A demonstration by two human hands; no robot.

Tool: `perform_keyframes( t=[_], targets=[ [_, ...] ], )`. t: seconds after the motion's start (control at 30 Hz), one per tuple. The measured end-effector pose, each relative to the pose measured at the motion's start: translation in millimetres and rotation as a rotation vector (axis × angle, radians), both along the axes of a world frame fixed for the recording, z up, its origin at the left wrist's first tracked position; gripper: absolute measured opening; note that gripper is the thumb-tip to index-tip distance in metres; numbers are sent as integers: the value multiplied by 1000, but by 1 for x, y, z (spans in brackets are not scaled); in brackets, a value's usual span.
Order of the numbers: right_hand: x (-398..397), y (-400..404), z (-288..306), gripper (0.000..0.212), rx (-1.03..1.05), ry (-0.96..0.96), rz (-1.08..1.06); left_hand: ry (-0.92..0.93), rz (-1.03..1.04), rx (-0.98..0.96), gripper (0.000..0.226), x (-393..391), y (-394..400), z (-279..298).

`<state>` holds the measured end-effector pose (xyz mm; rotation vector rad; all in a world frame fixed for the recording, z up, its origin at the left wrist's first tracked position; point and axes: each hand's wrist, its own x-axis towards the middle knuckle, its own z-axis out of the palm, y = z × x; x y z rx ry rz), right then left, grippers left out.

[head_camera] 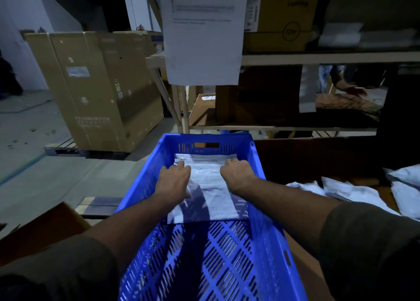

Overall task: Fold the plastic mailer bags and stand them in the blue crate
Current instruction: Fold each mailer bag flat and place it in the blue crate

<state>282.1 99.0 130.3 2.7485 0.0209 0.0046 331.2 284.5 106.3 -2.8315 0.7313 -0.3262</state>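
Dim warehouse floor, both hands (pixel 175 178) (pixel 236 175) closed on mailers (pixel 211 193) inside crate (pixel 261 221).

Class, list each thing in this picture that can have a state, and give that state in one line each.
Blue crate: open-topped, near half bare.
Folded mailer bags: packed at the crate's far end, leaning.
Left hand: curled, on the bags.
Right hand: curled, on the bags.
Loose mailer bags: lying outside the crate.
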Motion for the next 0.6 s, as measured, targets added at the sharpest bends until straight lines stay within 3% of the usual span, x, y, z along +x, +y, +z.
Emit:
perform_keyframes(
  t=[0.1, 0.3, 0.47, 0.6],
  targets=[
    [-13, -2, 7, 25, 116, -97, 19, -43, -38, -83, 50, -10, -9, 10],
    [-65, -33, 30, 16, 441, -495, 92, -139, -224, -397, 25, -51, -56, 37],
    [-122, -95, 37, 10, 573, -643, -86, -155, -366, -563, 18, -98, -120, 69],
    [-174, -152, 28, 10, 592, -691, -230, -107, -477, -578, 19, -128, -178, 74]
  ],
)
